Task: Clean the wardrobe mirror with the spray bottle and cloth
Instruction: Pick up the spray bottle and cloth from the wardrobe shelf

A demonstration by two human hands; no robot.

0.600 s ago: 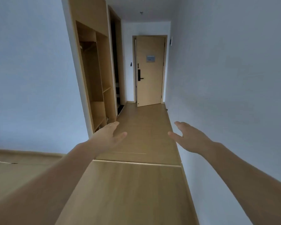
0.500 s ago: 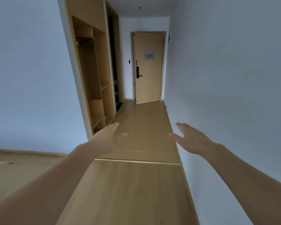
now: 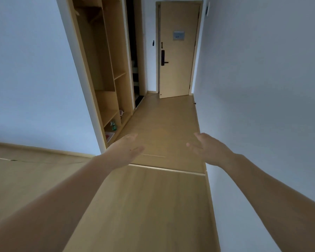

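Observation:
Both my arms reach forward over a wooden floor. My left hand [image 3: 125,149] and my right hand [image 3: 208,149] are empty, with fingers straight and relaxed. An open wooden wardrobe [image 3: 105,70] stands along the left wall ahead. On one of its low shelves stands a small bottle with a green body [image 3: 113,126], which may be the spray bottle. Below it lies a white and red item [image 3: 109,136] that I cannot identify. No mirror surface or cloth shows plainly.
A narrow corridor with a wooden floor [image 3: 164,124] runs to a closed wooden door [image 3: 177,50] with a black handle. White walls close it in on the left [image 3: 29,79] and right [image 3: 262,88]. A dark opening [image 3: 134,51] lies beyond the wardrobe.
The view has tilted down and moved nearer the wardrobe, so its low shelves show more. Both hands stay out in front, open and empty.

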